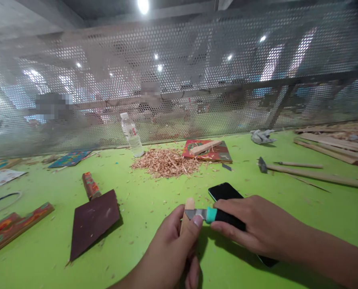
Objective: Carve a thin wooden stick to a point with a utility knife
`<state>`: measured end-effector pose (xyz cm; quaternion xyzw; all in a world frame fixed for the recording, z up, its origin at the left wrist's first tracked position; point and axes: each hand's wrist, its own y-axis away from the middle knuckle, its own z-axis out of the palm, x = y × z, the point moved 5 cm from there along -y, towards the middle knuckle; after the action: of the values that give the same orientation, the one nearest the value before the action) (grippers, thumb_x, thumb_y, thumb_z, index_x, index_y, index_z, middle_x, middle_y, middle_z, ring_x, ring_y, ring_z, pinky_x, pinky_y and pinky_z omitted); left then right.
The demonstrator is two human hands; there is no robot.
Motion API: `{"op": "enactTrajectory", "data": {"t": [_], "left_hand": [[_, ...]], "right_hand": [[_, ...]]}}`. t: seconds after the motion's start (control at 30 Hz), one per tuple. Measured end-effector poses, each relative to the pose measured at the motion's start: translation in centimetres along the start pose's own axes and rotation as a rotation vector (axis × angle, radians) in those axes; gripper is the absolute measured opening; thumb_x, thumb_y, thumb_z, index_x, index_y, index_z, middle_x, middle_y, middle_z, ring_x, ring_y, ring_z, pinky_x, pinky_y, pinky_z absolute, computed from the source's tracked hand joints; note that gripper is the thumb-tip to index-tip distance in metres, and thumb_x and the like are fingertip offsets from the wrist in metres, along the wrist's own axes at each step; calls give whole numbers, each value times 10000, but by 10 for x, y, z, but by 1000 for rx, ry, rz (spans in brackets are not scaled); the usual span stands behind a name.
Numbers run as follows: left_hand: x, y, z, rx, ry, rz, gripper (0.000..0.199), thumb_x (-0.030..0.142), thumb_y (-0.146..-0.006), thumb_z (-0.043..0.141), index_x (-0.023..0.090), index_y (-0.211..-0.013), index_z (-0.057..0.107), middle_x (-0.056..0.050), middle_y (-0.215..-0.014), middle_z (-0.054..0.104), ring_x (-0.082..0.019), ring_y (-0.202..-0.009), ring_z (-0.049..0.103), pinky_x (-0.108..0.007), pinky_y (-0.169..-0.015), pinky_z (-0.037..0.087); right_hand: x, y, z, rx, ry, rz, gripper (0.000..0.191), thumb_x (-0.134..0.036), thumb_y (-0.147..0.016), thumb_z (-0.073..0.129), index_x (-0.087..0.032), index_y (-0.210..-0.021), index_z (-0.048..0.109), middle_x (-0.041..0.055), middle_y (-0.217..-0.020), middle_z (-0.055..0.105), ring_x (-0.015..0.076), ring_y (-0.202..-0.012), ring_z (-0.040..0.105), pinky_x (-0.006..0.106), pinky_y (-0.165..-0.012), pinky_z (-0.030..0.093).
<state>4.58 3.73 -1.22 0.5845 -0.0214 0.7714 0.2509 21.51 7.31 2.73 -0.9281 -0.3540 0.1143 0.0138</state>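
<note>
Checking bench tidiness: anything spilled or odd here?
Wood shavings lie heaped loose beside the bottle, with bits scattered across the green table; looks untidy. Odder: the phone lies partly hidden below the right hand, which holds a knife; seems a poor spot.

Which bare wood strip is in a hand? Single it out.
The strip in the left hand, with the knife blade across it. A second strip rests on the painted board, and more strips lie at the right of the table.
</note>
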Motion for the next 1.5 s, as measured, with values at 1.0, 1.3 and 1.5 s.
{"op": "enactTrajectory", "data": {"t": [1.0,1.3,1.5], "left_hand": [[8,0,0,187,-73,-16,543,749,-934,568,244,-766,458,132,-473,387,-47,-273,359,-140,-269,251],[6,0,-1,78,14,-13,437,618,-965,628,224,-838,487,103,-538,513,-79,-338,544,-159,-344,457],[7,-1,-3,-34,91,-22,245,445,-1021,594,228,-995,484,98,-597,565,-102,-387,618,-182,-378,541]], "right_hand": [[16,-14,-9,300,136,192,674,-655,-1107,195,-220,-889,661,34,-598,670,186,-432,584,303,-450,297],[18,-17,-9,260,79,174,503,-601,-1100,346,-236,-890,621,27,-671,705,214,-564,661,296,-531,353],[10,-15,-4,170,-10,109,532,-621,-1100,312,-225,-903,608,41,-733,704,218,-597,650,305,-561,356]]}}
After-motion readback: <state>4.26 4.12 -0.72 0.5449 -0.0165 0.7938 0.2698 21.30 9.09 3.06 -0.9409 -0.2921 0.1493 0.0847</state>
